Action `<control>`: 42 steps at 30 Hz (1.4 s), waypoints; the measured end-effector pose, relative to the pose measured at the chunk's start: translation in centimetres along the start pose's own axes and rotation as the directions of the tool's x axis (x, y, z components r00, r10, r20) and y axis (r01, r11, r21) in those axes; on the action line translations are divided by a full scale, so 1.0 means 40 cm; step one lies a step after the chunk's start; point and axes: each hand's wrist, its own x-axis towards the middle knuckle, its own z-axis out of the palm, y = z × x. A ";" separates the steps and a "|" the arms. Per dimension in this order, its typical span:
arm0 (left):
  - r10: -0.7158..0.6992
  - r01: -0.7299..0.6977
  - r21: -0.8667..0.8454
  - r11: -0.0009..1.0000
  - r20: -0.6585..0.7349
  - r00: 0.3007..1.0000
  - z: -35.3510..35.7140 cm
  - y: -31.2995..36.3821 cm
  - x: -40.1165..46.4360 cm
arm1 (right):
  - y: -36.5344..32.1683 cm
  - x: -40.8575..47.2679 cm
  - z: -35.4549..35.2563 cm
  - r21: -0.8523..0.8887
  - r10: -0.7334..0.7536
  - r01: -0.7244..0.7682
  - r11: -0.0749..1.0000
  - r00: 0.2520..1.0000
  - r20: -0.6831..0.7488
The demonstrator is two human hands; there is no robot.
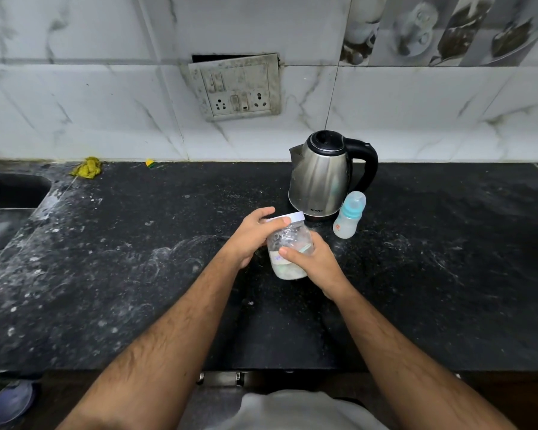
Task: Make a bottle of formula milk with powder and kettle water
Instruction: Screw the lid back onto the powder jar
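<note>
The powder jar (289,251) is gripped round its body by the right hand (316,263); its lid (288,218) is grasped by the left hand (252,235). Light, smooth, likely slippery plastic; a firm body hold is advised.

Your path behind clear plastic powder jar (289,248) blocked: steel electric kettle with black handle (322,178) just behind, capped baby bottle with teal collar (349,219) just right of kettle base. Open black granite counter (137,274) left, right, near edge. Sink basin (10,193) far left. Yellow rag (87,167) against wall.
</note>
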 end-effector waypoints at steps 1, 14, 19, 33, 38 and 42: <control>-0.006 0.006 0.006 1.000 0.003 1.000 -0.002 0.000 0.000 | -0.002 -0.001 -0.001 -0.012 -0.003 0.002 1.000 1.000 -0.006; -0.008 -0.002 0.147 0.989 0.069 0.998 -0.009 0.011 -0.026 | -0.011 -0.029 0.003 -0.189 -0.065 0.044 0.981 0.992 -0.107; -0.008 0.002 0.062 0.998 0.104 0.995 0.022 0.042 -0.029 | -0.021 -0.031 0.010 -0.202 -0.103 0.077 0.976 0.987 -0.121; 0.075 -0.078 -0.015 0.997 -0.138 0.988 0.032 0.034 -0.023 | -0.041 -0.020 -0.020 -0.160 -0.098 0.062 0.985 0.968 -0.230; 0.097 -0.097 -0.004 0.995 -0.061 0.993 0.066 0.053 -0.026 | -0.048 -0.018 -0.009 -0.225 -0.115 0.067 0.972 0.971 -0.211; 0.095 -0.092 0.068 0.993 -0.048 0.994 0.080 0.070 -0.029 | -0.054 -0.022 -0.004 -0.193 -0.121 0.086 0.977 0.977 -0.176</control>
